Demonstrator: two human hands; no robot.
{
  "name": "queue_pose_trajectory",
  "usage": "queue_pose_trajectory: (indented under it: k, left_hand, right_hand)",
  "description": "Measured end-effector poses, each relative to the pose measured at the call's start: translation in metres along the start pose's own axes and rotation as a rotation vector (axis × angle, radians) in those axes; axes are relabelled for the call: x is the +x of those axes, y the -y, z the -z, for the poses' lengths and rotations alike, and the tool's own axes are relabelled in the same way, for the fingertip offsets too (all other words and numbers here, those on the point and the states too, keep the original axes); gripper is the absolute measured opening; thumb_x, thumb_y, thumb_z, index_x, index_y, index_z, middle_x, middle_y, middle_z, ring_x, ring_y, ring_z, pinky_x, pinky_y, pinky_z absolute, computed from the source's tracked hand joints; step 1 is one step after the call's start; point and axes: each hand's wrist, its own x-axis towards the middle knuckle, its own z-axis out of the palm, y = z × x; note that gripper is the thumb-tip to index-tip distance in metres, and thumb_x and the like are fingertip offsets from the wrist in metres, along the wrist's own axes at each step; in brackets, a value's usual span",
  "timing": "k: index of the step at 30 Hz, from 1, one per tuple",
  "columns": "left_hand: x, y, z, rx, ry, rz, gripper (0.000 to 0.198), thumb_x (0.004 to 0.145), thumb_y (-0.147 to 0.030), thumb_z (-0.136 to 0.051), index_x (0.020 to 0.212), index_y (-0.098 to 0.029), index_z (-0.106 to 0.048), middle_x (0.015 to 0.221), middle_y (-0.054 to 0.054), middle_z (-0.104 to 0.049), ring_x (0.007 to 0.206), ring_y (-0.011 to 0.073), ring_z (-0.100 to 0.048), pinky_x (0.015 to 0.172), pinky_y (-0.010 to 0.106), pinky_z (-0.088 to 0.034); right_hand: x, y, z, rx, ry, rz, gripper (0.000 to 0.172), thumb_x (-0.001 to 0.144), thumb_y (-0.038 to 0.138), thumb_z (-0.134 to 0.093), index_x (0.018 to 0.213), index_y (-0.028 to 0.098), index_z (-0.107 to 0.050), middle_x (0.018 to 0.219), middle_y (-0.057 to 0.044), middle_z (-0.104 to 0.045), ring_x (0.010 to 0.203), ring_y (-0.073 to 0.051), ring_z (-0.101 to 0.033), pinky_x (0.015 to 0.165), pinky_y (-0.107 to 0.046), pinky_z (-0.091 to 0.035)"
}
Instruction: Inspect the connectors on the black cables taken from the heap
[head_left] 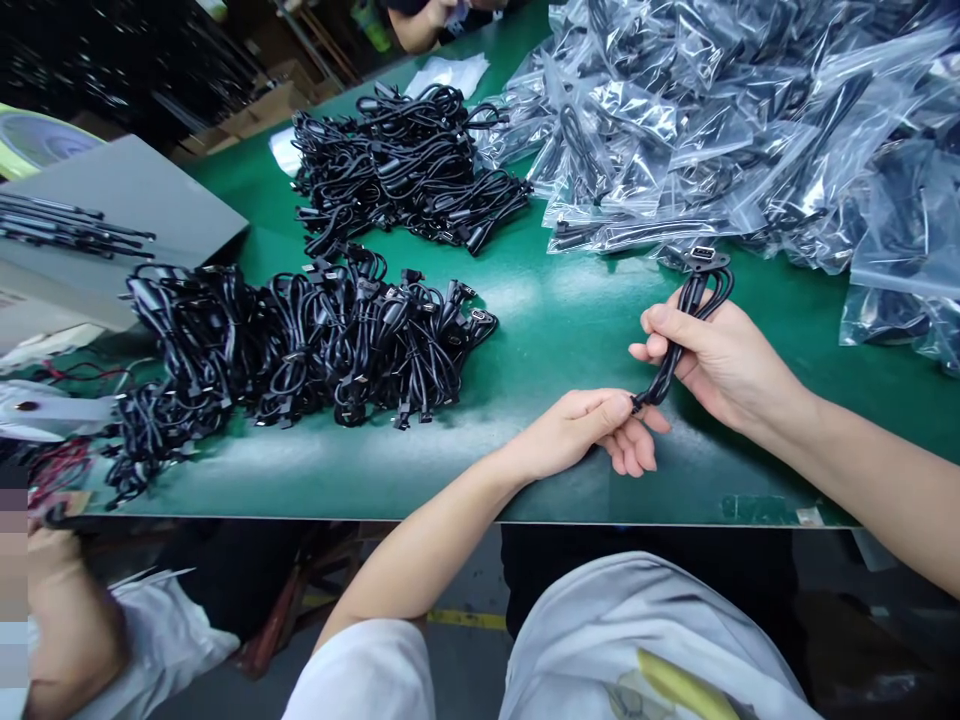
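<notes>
Between my hands, above the green table, is a folded black cable with a flanged connector at its upper end. My right hand is closed around the cable's middle, just under that connector. At the lower end, my left hand pinches the cable between thumb and index finger, its other fingers loosely curled. To the left of my hands lies a heap of bundled black cables, connectors pointing various ways. Behind that heap sits a second pile of black cables.
Clear zip bags with cables cover the back right of the green table. A grey box stands at the left, with red wires below it. One person's arm is at lower left; another's hand shows at the back.
</notes>
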Motion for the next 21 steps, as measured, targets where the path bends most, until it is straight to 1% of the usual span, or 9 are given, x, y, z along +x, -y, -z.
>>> queue_pose_trajectory:
  k: [5, 8, 10, 12, 13, 16, 18, 19, 21]
  left_hand:
    - [0.003, 0.002, 0.000, 0.140, -0.004, -0.026, 0.057, 0.095, -0.064, -0.048, 0.107, -0.012, -0.066, 0.082, 0.010, -0.071, 0.067, 0.0140, -0.066, 0.064, 0.024, -0.051]
    - [0.005, 0.007, -0.005, 0.562, -0.136, -0.176, 0.046, 0.100, -0.055, -0.044, 0.108, -0.015, -0.066, 0.089, 0.008, -0.072, 0.076, 0.0148, -0.068, 0.075, 0.027, -0.053]
    - [0.004, 0.007, -0.004, 0.898, -0.268, -0.312, 0.035, 0.101, -0.047, -0.048, 0.113, -0.019, -0.065, 0.097, 0.006, -0.073, 0.088, 0.0160, -0.069, 0.086, 0.028, -0.052]
    - [-0.005, 0.003, 0.004, 1.152, -0.473, -0.471, 0.031, 0.101, -0.040, -0.050, 0.119, -0.020, -0.063, 0.106, 0.006, -0.073, 0.098, 0.0166, -0.068, 0.093, 0.028, -0.050]
    - [-0.013, -0.002, 0.010, 1.256, -0.627, -0.567, 0.030, 0.101, -0.038, -0.049, 0.121, -0.019, -0.063, 0.110, 0.007, -0.072, 0.101, 0.0170, -0.067, 0.096, 0.029, -0.050]
    - [-0.051, -0.024, 0.033, 1.526, -1.216, -0.753, 0.034, 0.100, -0.035, -0.052, 0.128, -0.018, -0.059, 0.124, 0.013, -0.067, 0.117, 0.0222, -0.061, 0.106, 0.037, -0.046]
    - [-0.082, -0.039, 0.052, 1.617, -1.538, -0.647, 0.045, 0.097, -0.040, -0.057, 0.136, -0.016, -0.054, 0.135, 0.017, -0.060, 0.128, 0.0281, -0.053, 0.111, 0.044, -0.041]
    - [-0.097, -0.045, 0.061, 1.619, -1.635, -0.543, 0.051, 0.096, -0.043, -0.059, 0.138, -0.015, -0.052, 0.139, 0.019, -0.056, 0.131, 0.0307, -0.051, 0.111, 0.047, -0.040]
    - [-0.119, -0.051, 0.078, 1.588, -1.640, -0.340, 0.051, 0.096, -0.041, -0.059, 0.137, -0.012, -0.053, 0.136, 0.021, -0.057, 0.127, 0.0321, -0.052, 0.108, 0.048, -0.042]
  right_hand:
    - [0.003, 0.004, 0.001, 0.049, 0.031, -0.051, 0.030, 0.078, 0.026, -0.085, 0.072, 0.018, -0.057, 0.073, 0.003, -0.056, 0.063, -0.008, -0.056, 0.080, -0.028, -0.058]
    - [0.003, 0.012, 0.006, 0.119, 0.132, -0.089, 0.027, 0.077, 0.023, -0.084, 0.075, 0.019, -0.058, 0.075, 0.003, -0.052, 0.063, -0.008, -0.050, 0.064, -0.021, -0.053]
    - [0.005, 0.017, 0.013, 0.081, 0.177, -0.068, 0.027, 0.075, 0.020, -0.084, 0.074, 0.018, -0.057, 0.073, 0.003, -0.047, 0.057, -0.006, -0.044, 0.048, -0.016, -0.039]
    - [0.010, 0.018, 0.023, -0.051, 0.172, -0.060, 0.029, 0.074, 0.019, -0.084, 0.071, 0.017, -0.055, 0.069, 0.004, -0.045, 0.046, -0.003, -0.033, 0.039, -0.018, -0.022]
    - [0.013, 0.017, 0.027, -0.105, 0.159, -0.068, 0.030, 0.072, 0.019, -0.086, 0.071, 0.017, -0.056, 0.067, 0.004, -0.044, 0.042, -0.002, -0.029, 0.037, -0.019, -0.014]
    - [0.019, 0.012, 0.035, -0.217, 0.123, -0.119, 0.028, 0.069, 0.024, -0.088, 0.084, 0.020, -0.066, 0.059, 0.006, -0.038, 0.038, -0.002, -0.024, 0.039, -0.021, -0.008]
    - [0.019, 0.008, 0.034, -0.267, 0.121, -0.170, 0.031, 0.070, 0.033, -0.088, 0.091, 0.022, -0.069, 0.055, 0.006, -0.036, 0.040, -0.004, -0.026, 0.040, -0.020, -0.011]
    - [0.018, 0.006, 0.032, -0.288, 0.125, -0.192, 0.032, 0.071, 0.038, -0.088, 0.092, 0.022, -0.070, 0.055, 0.006, -0.035, 0.041, -0.005, -0.027, 0.040, -0.020, -0.014]
    - [0.016, 0.004, 0.028, -0.315, 0.131, -0.217, 0.034, 0.071, 0.043, -0.088, 0.091, 0.023, -0.070, 0.054, 0.005, -0.035, 0.044, -0.007, -0.029, 0.041, -0.021, -0.017]
